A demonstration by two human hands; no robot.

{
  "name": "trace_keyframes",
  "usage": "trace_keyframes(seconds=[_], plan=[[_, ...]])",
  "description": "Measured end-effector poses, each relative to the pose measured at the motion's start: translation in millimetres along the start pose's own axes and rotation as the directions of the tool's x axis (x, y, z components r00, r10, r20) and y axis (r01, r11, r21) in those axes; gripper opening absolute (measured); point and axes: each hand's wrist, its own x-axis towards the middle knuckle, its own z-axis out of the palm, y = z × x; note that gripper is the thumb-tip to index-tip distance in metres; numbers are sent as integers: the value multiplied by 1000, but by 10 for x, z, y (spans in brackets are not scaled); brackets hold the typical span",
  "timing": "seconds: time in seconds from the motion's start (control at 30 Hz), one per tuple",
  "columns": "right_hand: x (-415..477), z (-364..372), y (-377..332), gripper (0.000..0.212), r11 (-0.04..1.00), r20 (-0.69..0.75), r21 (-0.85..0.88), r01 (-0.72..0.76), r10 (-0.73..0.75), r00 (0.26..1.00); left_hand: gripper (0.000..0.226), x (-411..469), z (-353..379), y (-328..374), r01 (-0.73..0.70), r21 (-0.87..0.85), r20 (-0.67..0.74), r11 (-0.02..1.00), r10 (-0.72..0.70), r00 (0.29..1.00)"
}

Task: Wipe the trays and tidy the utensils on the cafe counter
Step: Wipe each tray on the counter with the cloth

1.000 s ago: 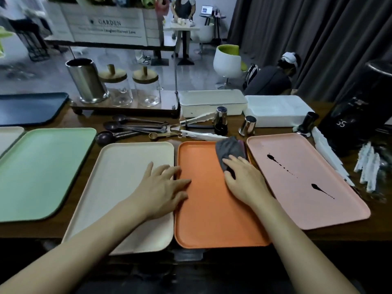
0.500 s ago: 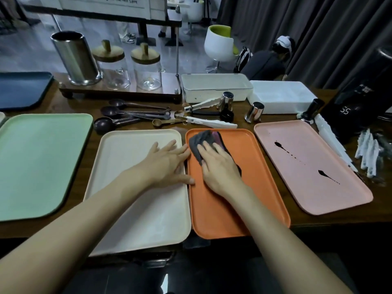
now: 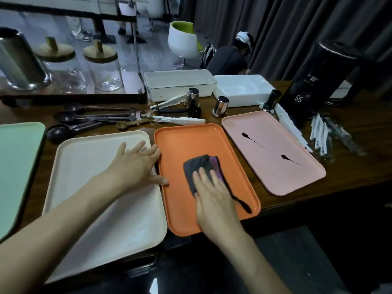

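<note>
Your right hand (image 3: 214,194) lay flat, fingers straight, pressing a crumpled grey cloth (image 3: 199,166) (a purple fold showing) onto the smooth orange tray (image 3: 191,141), middle of the desk (image 3: 350,166). Your left hand (image 3: 135,164), fingers spread, rested on the glossy cream tray (image 3: 95,166) to its left.

soft, even light from overhead, with only faint shadows on the trays. the pale floor (image 3: 152,54) behind the counter is the brightest part, while the dark curtain (image 3: 297,28) and the space under the counter sink into murk. a dull sheen sits on the cream tray (image 3: 135,232), and glare streaks the steel canister (image 3: 19,64). the wide lens bows the edges; fine detail looks slightly soft.
</note>
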Motion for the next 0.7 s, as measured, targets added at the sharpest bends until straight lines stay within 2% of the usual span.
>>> trace_keyframes(seconds=[0.07,0.17,0.37,0.5,0.63,0.7], plan=[[-145,115,-309,69,992,12,7,123,-123,992,102,2,1,0,2,8,5,1000,-2,1000],[-273,58,-234,65,986,29,32,162,-163,986,102,9,-21,0,15,-8,42,1000,-15,999],[-290,-256,572,57,997,56,-33,-76,78,995,100,-25,-68,29,25,-49,72,998,-21,997],[-277,-234,359,61,992,11,-12,-124,124,992,101,-15,-34,33,26,-32,44,999,-24,999],[-339,-92,-340,77,999,114,13,46,-47,992,102,6,-1,25,22,-15,15,1000,-22,1000],[-366,-70,-432,79,996,146,32,87,-90,985,101,0,0,27,27,-14,21,1000,-27,999]])
